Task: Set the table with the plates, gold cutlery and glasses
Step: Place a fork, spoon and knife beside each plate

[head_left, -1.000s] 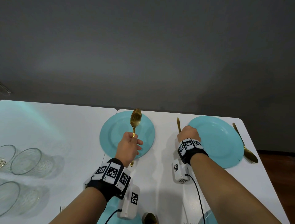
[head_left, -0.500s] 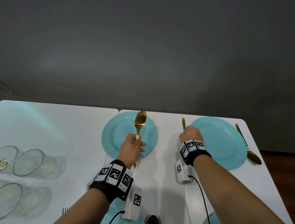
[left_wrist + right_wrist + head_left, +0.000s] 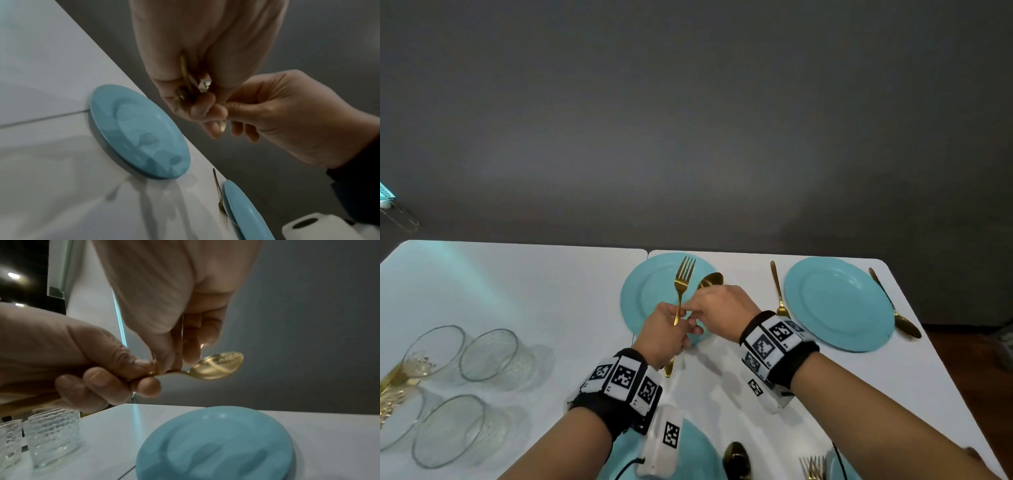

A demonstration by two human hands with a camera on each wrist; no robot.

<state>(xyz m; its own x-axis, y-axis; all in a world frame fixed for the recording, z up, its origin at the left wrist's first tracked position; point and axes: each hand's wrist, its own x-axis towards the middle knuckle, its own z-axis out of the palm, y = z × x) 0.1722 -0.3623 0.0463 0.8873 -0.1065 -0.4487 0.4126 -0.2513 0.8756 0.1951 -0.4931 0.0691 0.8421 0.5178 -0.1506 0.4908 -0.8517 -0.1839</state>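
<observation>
My left hand [image 3: 676, 325] grips a gold fork [image 3: 683, 274] upright over the far left teal plate [image 3: 643, 301], together with the handle of a gold spoon [image 3: 710, 281]. My right hand [image 3: 700, 310] has reached across and pinches the spoon near its neck. In the right wrist view the spoon's bowl [image 3: 218, 365] sticks out past my right fingers [image 3: 193, 344], above the plate [image 3: 216, 443]. The far right teal plate [image 3: 839, 301] has a fork [image 3: 777, 291] on its left and a spoon [image 3: 893, 305] on its right.
Three clear glasses [image 3: 489, 353] stand at the left, and one more at the edge holds gold cutlery [image 3: 390, 380]. A near teal plate [image 3: 698, 445], a spoon [image 3: 736, 459] and a fork [image 3: 813, 467] lie at the bottom. The table ends just beyond the plates.
My right hand left the fork beside the right plate and moved left to meet my left hand. A fork now shows in my left hand beside the spoon.
</observation>
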